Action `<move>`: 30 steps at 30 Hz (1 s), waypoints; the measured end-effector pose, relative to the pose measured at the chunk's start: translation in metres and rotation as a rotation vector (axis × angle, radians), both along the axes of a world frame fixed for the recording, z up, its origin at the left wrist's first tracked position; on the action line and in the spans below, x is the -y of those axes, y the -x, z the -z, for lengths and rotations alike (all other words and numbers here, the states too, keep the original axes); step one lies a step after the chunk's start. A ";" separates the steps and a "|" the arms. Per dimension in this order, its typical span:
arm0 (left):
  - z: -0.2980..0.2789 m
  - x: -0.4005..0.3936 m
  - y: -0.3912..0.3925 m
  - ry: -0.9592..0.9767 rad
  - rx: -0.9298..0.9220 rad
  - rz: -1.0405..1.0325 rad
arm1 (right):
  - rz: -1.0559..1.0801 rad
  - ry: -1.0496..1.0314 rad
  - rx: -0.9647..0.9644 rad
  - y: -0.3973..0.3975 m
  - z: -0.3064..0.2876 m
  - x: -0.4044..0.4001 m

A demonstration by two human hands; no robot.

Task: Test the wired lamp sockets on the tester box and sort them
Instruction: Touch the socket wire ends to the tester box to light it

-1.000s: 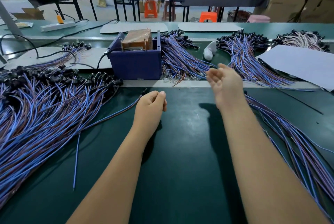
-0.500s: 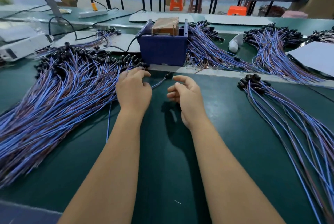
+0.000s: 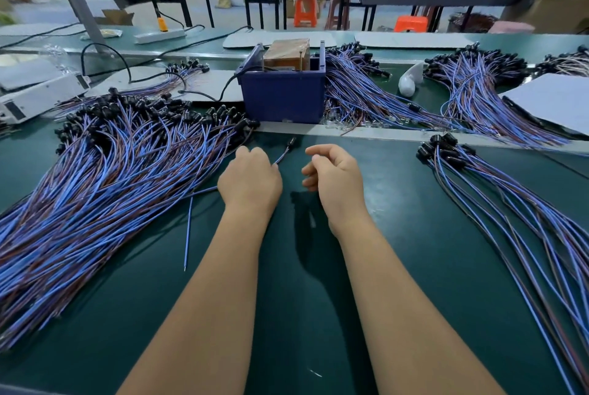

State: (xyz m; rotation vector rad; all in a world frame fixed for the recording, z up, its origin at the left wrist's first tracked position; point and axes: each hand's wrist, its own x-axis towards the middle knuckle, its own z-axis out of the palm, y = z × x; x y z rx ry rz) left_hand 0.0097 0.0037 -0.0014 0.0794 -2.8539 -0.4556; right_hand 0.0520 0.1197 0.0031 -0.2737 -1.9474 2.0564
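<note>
A big pile of wired lamp sockets (image 3: 105,178), black heads on blue and brown leads, covers the green table on the left. My left hand (image 3: 250,182) lies at its right edge, fingers curled round the lead of one wired socket (image 3: 291,143), whose black head points toward the blue tester box (image 3: 283,98). My right hand (image 3: 334,178) hovers just right of it, fingers loosely curled and holding nothing. A smaller bundle of sockets (image 3: 446,152) lies to the right, its leads trailing toward the near right corner.
More socket bundles (image 3: 360,98) lie behind the metal strip (image 3: 366,133) beside the box. A white sheet (image 3: 554,101) sits far right, a white device (image 3: 35,98) far left, a power strip (image 3: 159,35) at the back. Bare green mat (image 3: 302,299) lies between my forearms.
My left hand has gone from resting on the mat to the pile's edge and taken one lead. My right hand came back from the far bundles to beside the left.
</note>
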 end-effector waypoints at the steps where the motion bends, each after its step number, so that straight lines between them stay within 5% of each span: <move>1: 0.000 0.000 0.000 -0.008 0.002 0.003 | 0.011 0.021 0.008 0.001 -0.001 -0.001; 15: 0.003 -0.008 0.002 -0.038 -0.059 0.064 | 0.058 0.013 0.008 0.000 -0.001 -0.005; 19: 0.001 -0.007 0.002 -0.421 -0.268 0.132 | 0.164 0.051 0.019 0.003 0.000 -0.010; 22: -0.011 -0.010 -0.006 -1.020 -0.339 0.311 | 0.096 0.179 0.038 0.005 -0.003 -0.013; 26: -0.022 -0.014 -0.012 -1.609 0.008 0.610 | -0.245 0.389 0.128 0.005 -0.009 -0.014; 30: -0.023 -0.012 -0.015 -1.444 0.495 0.859 | -0.307 0.505 0.171 0.006 -0.009 -0.023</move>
